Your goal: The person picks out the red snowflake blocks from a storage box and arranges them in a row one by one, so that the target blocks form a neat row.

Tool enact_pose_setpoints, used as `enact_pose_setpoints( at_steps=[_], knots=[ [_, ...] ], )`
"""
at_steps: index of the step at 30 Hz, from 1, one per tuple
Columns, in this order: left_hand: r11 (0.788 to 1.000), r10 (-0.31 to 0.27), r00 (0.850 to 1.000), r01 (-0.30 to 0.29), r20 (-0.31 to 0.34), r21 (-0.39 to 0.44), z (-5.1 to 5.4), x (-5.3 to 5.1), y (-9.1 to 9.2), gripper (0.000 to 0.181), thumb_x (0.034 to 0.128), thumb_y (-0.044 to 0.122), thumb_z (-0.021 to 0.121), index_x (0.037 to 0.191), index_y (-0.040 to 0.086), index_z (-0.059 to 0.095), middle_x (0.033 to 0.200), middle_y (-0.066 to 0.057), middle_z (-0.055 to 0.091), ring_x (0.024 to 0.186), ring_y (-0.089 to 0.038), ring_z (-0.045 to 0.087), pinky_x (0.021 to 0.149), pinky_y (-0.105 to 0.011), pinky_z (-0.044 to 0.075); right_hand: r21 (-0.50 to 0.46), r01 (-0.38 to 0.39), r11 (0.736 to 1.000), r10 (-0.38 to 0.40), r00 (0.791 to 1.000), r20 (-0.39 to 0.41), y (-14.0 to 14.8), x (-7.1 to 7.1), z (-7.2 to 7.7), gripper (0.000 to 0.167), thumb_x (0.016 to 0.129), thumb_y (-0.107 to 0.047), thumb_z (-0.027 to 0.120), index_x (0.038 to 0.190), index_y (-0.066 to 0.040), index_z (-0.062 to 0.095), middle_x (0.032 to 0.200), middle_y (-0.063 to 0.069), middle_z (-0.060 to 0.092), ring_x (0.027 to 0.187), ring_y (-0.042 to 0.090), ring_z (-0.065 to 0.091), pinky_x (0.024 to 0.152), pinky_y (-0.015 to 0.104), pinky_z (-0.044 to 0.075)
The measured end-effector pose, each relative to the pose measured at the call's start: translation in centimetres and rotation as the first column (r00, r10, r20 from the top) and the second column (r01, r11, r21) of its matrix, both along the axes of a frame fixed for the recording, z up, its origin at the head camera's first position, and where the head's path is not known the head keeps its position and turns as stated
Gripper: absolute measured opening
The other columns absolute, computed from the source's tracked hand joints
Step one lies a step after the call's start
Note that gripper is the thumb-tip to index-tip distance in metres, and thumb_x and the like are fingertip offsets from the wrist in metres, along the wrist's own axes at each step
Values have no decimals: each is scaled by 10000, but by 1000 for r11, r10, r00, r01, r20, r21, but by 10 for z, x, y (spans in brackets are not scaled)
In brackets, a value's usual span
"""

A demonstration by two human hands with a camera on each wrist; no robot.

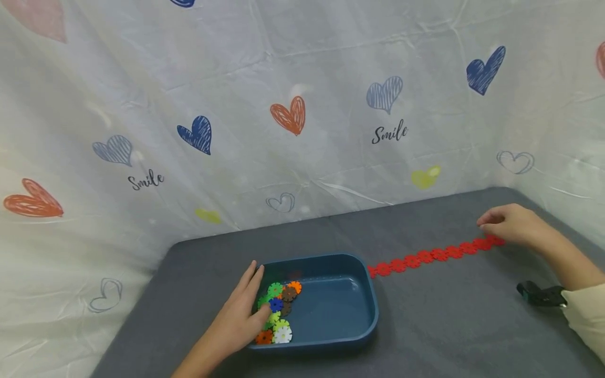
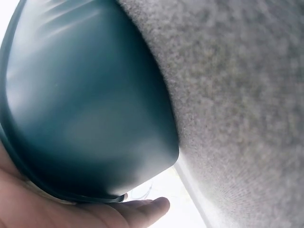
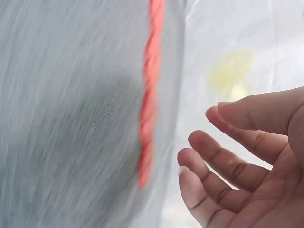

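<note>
My left hand lies over the left rim of a dark blue tray, its fingers straight and its thumb above the pieces inside. In the left wrist view the tray's outer wall fills much of the picture, with fingers along its rim. Snowflake-shaped plastic discs in green, orange, brown, blue, yellow and white lie at the tray's left end. A chain of joined red discs runs right from behind the tray. Over its far right end hovers my right hand, fingers loosely bent, holding nothing and apart from the chain.
A grey cloth-covered table carries everything. Behind it hangs a white curtain printed with hearts and "Smile". A black strap with a small device is at the right wrist, near the cream sleeve.
</note>
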State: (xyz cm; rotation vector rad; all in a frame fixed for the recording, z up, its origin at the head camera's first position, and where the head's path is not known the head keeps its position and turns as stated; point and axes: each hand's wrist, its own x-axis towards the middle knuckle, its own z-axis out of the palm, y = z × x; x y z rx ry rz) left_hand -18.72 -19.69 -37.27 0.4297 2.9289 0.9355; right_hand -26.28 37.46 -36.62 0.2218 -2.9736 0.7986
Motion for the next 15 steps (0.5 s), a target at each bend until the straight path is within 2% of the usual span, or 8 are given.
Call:
enact_pose_setpoints(
  at_steps=[2,5,9,13,15],
  knots=[
    [1000,-12,1000,12,-1,6,1,0,0,742,984,199,566,1610,81,187,1672,-80,33,1489,-396,158,1050,-702,265,13,-21,1000,21,1000,-10,-13,2,6,257,931,-127,620,1060,80,703,1013,234,691,921,441,629,667,484,518],
    [1000,-30,1000,30,-5,-5,4,1,1,734,1012,270,553,1610,77,174,1670,-106,25,1494,-415,100,1062,-727,199,16,-49,999,49,999,-20,-34,8,14,257,946,-141,621,1088,57,703,1016,194,697,945,441,630,675,497,519],
    [996,-46,998,42,-39,-83,10,3,1,726,1035,328,515,1619,116,139,1669,-92,-5,1500,-403,-37,1078,-733,107,23,-126,992,128,985,-117,-68,17,21,216,953,-139,647,1088,11,722,1033,124,699,981,394,631,742,522,517],
    [981,-92,989,70,-114,-183,14,6,-1,739,1040,388,498,1627,158,113,1670,-69,-20,1496,-396,-107,1088,-728,76,46,-220,974,224,937,-268,-104,30,25,148,908,-89,711,1043,-36,744,1057,88,691,1000,353,633,805,541,510],
    [975,-116,983,86,-141,-203,15,8,-2,750,1037,430,494,1627,159,118,1671,-71,-12,1494,-405,-116,1089,-727,65,64,-268,961,274,909,-313,-120,38,28,159,890,-83,735,1046,-55,748,1103,105,680,1036,356,626,831,550,508]
  ],
)
